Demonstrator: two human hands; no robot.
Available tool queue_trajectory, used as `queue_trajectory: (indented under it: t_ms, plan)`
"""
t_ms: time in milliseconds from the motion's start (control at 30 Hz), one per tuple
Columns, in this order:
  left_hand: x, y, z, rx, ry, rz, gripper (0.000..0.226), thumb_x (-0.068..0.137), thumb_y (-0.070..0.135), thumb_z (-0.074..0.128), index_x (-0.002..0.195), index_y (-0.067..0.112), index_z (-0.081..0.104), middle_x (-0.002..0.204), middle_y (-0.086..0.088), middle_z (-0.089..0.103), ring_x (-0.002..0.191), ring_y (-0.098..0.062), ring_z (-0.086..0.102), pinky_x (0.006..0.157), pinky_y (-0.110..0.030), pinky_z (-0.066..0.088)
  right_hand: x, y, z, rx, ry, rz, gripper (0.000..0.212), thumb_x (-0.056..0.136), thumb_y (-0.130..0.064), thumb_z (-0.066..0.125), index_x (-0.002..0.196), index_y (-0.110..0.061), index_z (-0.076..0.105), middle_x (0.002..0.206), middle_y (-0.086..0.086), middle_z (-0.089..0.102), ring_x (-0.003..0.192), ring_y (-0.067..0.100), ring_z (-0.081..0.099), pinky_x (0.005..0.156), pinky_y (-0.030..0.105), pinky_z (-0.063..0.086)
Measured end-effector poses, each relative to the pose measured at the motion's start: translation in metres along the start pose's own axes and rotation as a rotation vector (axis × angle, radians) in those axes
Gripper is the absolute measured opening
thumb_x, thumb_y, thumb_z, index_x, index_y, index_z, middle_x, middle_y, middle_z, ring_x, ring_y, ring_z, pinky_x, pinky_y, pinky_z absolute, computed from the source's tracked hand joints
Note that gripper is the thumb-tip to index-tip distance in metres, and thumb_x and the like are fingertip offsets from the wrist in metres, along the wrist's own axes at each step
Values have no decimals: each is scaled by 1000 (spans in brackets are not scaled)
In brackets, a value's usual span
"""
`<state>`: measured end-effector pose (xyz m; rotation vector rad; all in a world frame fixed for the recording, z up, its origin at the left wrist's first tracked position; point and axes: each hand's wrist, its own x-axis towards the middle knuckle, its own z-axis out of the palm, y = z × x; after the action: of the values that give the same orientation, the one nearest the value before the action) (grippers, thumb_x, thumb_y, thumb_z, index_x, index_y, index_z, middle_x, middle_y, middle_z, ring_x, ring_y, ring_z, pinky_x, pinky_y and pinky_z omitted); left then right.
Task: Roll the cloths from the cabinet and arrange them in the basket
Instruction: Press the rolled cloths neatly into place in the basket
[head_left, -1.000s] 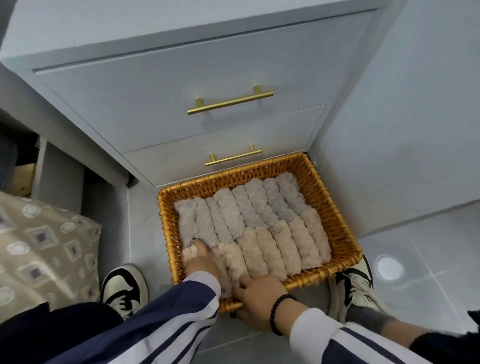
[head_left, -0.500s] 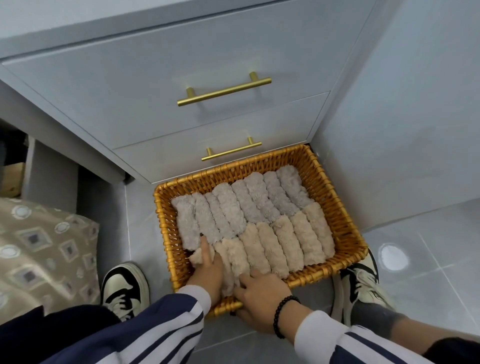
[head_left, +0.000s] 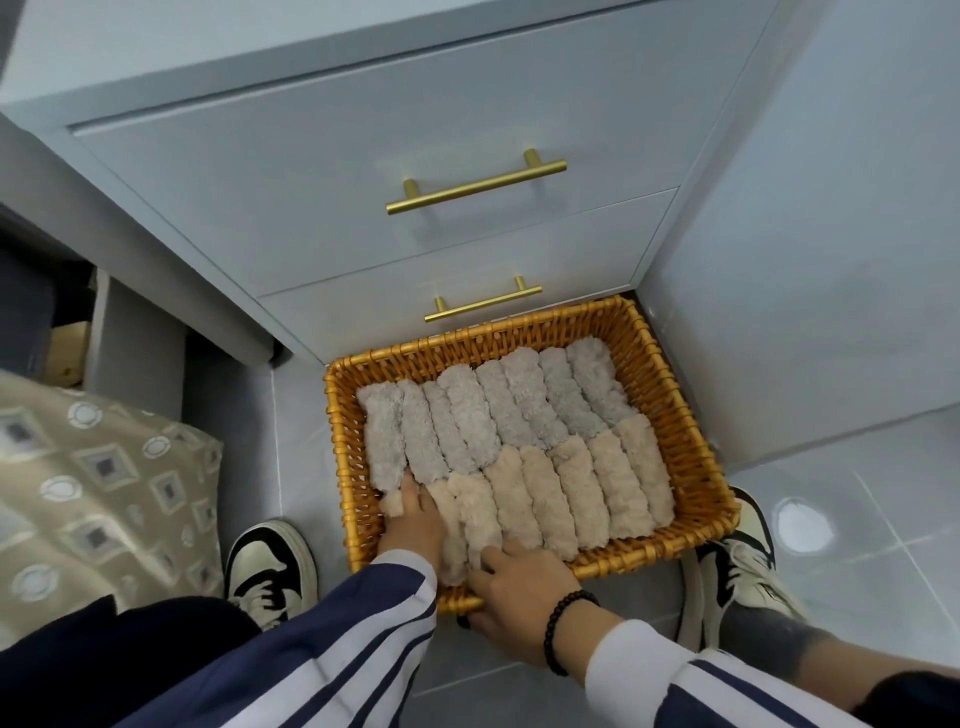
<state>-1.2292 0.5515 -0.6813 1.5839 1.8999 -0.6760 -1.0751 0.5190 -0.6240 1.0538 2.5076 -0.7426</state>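
From the head view, looking down, a woven wicker basket (head_left: 691, 467) sits on the grey tiled floor (head_left: 857, 519), right in front of a pale blue cabinet (head_left: 363, 182) with two shut drawers, each with a brass handle (head_left: 475, 188). The basket's far rim lies just below the lower drawer.

The basket is packed with rolled cloths in two rows. The far row is of grey rolls (head_left: 498, 410), lying side by side; the near row is of beige rolls (head_left: 582, 493), also side by side, their far ends touching the near ends of the grey ones.

The left hand (head_left: 415, 525) reaches into the near left corner of the basket. Its fingers lie over a small beige roll (head_left: 392, 504) there, pressing it down beside the basket wall; whether this grip is curled round the roll or merely flat on it cannot be told, as the fingers are partly hidden. The right hand (head_left: 519, 592) rests at the near rim of the basket, fingers spread and fairly straight, tips touching the near ends of the beige rolls, thumb under the rim; it grips nothing that can be made out. A black bead bracelet (head_left: 563, 631) sits on that wrist.

Both arms wear navy sleeves with white stripes (head_left: 337, 649). A black-and-white shoe (head_left: 270, 566) stands left of the basket and another (head_left: 743, 571) at its right near corner. A patterned beige cushion (head_left: 93, 488) lies at the left.
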Motion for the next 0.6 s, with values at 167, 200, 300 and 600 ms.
queue_trajectory:
  t_ms: [167,200,300,600]
  plan:
    - [-17,-14,-9,-140,-46,40,96,87,12,61,152,11,-9,154,-14,-31,145,-37,17,110,-34,34,5,-3,12,-73,82,-67,35,66,-60,71,79,-28,69,75,-5,64,65,17,62,44,24,43]
    - [-20,-13,-11,-196,-41,37,96,87,15,62,152,14,-9,154,-11,-32,146,-36,11,114,-33,29,7,-4,14,-71,109,-67,35,56,-63,75,70,-32,68,67,-9,61,57,13,60,39,20,39]
    - [-26,-11,-8,-429,-34,7,96,88,16,60,153,22,-10,152,-3,-36,148,-31,3,120,-37,18,10,-6,17,-49,149,-93,35,63,-60,73,77,-28,69,73,-6,63,63,16,61,44,23,43]
    - [-23,-19,-18,-617,-74,-17,84,90,-3,46,155,20,-1,160,-3,-19,149,-24,-6,117,-27,9,12,-2,30,-62,177,-90,31,65,-55,72,76,-27,66,70,-5,60,59,17,59,38,24,40]
